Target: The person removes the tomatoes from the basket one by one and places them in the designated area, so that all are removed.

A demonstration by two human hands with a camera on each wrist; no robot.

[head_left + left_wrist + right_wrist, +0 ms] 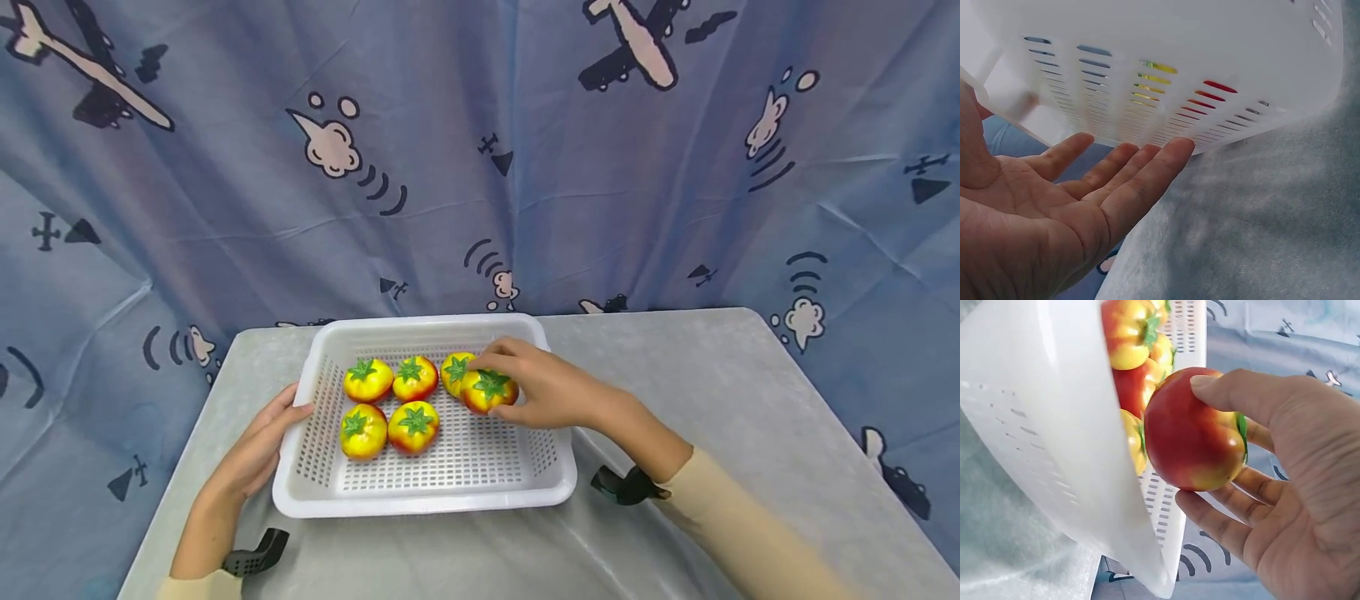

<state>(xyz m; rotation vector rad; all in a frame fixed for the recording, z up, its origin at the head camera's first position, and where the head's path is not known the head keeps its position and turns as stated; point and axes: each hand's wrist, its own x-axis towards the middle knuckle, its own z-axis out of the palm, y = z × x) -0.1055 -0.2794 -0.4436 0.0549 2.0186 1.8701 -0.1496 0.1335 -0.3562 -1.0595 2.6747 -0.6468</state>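
A white perforated plastic basket (427,507) stands on the table with several yellow-and-red artificial tomatoes in it. My right hand (551,383) reaches over its right side and pinches one tomato (489,392) between thumb and fingers. In the right wrist view that tomato (1194,434) shows its red side, the thumb on top and the fingers around it. A tomato (455,372) lies just beyond, partly hidden. Four others, such as this tomato (414,427), sit in the left half. My left hand (258,442) holds the basket's left side, thumb over the rim and fingers along the outer wall.
A grey cloth-covered table (697,392) extends to both sides of the basket. Behind it hangs a blue curtain (450,167) with airplane prints. A black wrist device (626,485) sits on the right wrist, and another black device (257,553) on the left.
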